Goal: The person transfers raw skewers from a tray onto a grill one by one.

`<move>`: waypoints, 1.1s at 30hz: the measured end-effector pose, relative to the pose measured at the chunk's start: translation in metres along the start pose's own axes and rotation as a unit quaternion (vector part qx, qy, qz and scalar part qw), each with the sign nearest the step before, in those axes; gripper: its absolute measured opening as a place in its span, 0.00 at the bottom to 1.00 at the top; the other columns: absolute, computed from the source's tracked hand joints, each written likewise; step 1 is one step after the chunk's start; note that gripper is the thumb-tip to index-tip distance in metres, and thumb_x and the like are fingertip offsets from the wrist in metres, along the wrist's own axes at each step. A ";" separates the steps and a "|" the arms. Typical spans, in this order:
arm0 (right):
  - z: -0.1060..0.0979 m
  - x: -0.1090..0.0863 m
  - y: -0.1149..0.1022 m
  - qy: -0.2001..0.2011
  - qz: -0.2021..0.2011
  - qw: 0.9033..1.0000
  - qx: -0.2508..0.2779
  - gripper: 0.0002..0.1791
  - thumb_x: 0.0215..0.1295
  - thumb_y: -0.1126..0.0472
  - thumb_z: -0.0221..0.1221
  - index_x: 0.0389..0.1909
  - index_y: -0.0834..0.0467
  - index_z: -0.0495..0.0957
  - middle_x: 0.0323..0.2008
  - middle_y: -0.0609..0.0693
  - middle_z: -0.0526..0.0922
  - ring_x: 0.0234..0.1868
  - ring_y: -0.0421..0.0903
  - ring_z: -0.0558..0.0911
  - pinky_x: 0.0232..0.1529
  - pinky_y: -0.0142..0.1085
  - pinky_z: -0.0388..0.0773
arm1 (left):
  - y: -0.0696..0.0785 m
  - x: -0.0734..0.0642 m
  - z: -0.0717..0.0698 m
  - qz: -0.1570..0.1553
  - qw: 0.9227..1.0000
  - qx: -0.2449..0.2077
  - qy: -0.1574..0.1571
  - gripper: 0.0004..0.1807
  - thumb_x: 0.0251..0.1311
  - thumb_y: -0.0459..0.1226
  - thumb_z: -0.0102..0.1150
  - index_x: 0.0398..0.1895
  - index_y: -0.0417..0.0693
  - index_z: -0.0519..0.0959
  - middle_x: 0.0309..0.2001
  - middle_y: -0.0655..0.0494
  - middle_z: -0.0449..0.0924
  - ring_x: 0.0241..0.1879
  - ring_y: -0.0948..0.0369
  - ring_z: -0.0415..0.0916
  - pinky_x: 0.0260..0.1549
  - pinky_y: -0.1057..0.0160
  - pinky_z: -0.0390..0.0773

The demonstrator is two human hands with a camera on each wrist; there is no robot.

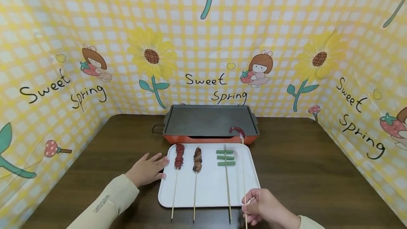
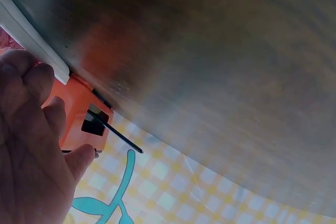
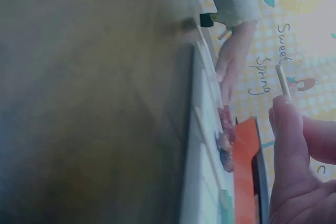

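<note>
My right hand pinches the lower stick of a skewer between thumb and fingers, at the right front of the white tray. A curled dark-red tentacle piece is on its far tip, overlapping the front rim of the grill in the head view. The stick's end pokes past the fingers in the right wrist view. My left hand lies with spread fingers at the tray's left edge. On the tray are a red meat skewer, a brown chunk skewer and a green bean skewer.
Behind the tray stands an orange grill with a flat dark plate. A thin black wire handle juts from its left side. Both stand on a dark wooden table, enclosed by a yellow checked cloth. Several stick ends overhang the tray's front edge.
</note>
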State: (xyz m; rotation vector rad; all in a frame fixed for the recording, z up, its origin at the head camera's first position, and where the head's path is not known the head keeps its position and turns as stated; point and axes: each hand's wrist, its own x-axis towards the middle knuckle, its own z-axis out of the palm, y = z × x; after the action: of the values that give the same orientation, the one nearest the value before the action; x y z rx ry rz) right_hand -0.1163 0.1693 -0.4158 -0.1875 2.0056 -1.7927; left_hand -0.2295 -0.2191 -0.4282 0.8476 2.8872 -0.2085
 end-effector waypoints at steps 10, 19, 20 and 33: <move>-0.006 0.020 -0.019 0.039 -0.010 0.999 -0.008 0.04 0.60 0.72 0.57 0.33 0.68 0.71 0.18 0.49 0.79 0.16 0.37 0.77 0.20 0.30 0.77 | 0.003 -0.002 0.005 0.006 1.000 0.000 0.007 0.31 0.65 0.51 0.53 0.66 0.44 0.70 0.65 0.51 0.69 0.68 0.49 0.59 0.61 0.38 0.58; -0.017 0.043 -0.042 0.048 -0.016 0.998 -0.022 0.03 0.61 0.73 0.56 0.34 0.70 0.72 0.19 0.49 0.80 0.16 0.38 0.78 0.20 0.30 0.78 | 0.001 -0.002 0.001 0.005 1.000 0.011 0.016 0.30 0.64 0.51 0.53 0.65 0.45 0.71 0.65 0.52 0.70 0.68 0.49 0.60 0.61 0.38 0.59; -0.019 0.045 -0.044 0.051 -0.017 0.998 -0.025 0.04 0.61 0.73 0.57 0.34 0.69 0.72 0.19 0.49 0.80 0.16 0.38 0.78 0.20 0.30 0.78 | 0.001 -0.002 0.002 0.005 1.000 0.011 0.017 0.30 0.64 0.51 0.53 0.65 0.45 0.71 0.65 0.52 0.70 0.68 0.49 0.60 0.61 0.38 0.59; -0.027 0.080 -0.065 0.107 -0.021 0.994 -0.029 0.04 0.62 0.72 0.56 0.36 0.70 0.72 0.20 0.51 0.80 0.17 0.41 0.79 0.22 0.32 0.78 | 0.000 -0.002 0.000 0.001 1.000 0.010 0.012 0.31 0.64 0.52 0.53 0.65 0.45 0.71 0.65 0.51 0.70 0.68 0.48 0.59 0.61 0.37 0.58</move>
State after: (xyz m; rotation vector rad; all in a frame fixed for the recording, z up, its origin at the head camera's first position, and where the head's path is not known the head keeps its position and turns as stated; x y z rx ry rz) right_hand -0.2110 0.1537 -0.3698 -0.0564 2.2175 -1.8500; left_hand -0.2276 -0.2199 -0.4278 0.8623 2.9113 -0.2277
